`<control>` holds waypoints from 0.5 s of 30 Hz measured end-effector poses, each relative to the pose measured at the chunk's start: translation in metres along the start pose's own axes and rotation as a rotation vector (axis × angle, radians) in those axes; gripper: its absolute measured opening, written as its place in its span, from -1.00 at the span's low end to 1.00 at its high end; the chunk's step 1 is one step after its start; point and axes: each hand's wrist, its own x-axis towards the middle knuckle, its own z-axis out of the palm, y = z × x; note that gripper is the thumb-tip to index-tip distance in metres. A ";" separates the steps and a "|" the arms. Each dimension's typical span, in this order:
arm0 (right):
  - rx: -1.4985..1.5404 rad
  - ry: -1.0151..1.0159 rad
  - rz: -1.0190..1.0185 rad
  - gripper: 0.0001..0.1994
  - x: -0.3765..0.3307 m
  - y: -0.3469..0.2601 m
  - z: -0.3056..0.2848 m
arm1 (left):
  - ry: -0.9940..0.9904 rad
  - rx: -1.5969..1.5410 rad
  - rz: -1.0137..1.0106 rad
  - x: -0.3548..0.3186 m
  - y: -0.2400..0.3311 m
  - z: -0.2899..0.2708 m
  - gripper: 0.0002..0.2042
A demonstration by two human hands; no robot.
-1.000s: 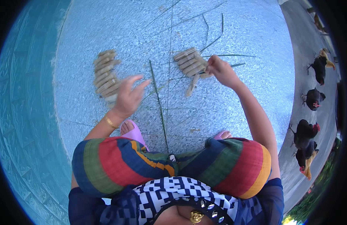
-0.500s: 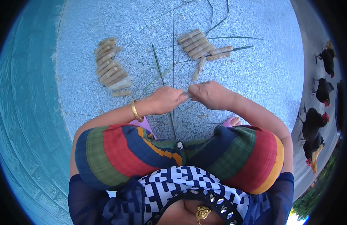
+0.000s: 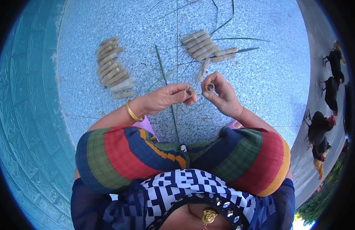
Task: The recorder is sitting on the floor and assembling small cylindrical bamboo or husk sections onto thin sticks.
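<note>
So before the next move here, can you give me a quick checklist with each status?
1. Left hand gripping its tan piece: ok.
2. Right hand gripping its ring-ended piece: ok.
3. Held pieces apart from each other: ok.
4. Left group of sticks clear of both hands: ok.
5. Right group of sticks all aligned: not ok, some lie askew.
6. Held pieces hollow throughout: cannot tell.

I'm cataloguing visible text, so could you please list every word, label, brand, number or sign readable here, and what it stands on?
No text can be read. The tan cylindrical pieces on the floor show no lettering, nor do those in the left hand and right hand. The blouse bears geometric patterning.
</note>
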 end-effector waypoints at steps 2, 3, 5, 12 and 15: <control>0.130 0.036 0.076 -0.74 0.000 0.001 0.005 | 0.031 0.074 0.075 0.002 -0.006 -0.001 -0.60; 0.183 0.003 0.195 -0.75 0.001 -0.001 0.006 | 0.102 0.062 0.145 0.004 -0.009 -0.001 -0.61; 0.234 -0.031 0.311 -0.75 0.005 -0.002 0.012 | 0.174 0.052 0.216 0.007 -0.013 0.000 -0.62; 0.628 0.019 0.187 -0.64 0.019 0.002 0.022 | 0.265 -0.033 0.235 0.023 -0.011 0.008 -0.47; 0.644 0.050 0.098 -0.80 0.016 -0.012 -0.002 | 0.344 -0.027 0.160 0.022 -0.014 0.007 -0.34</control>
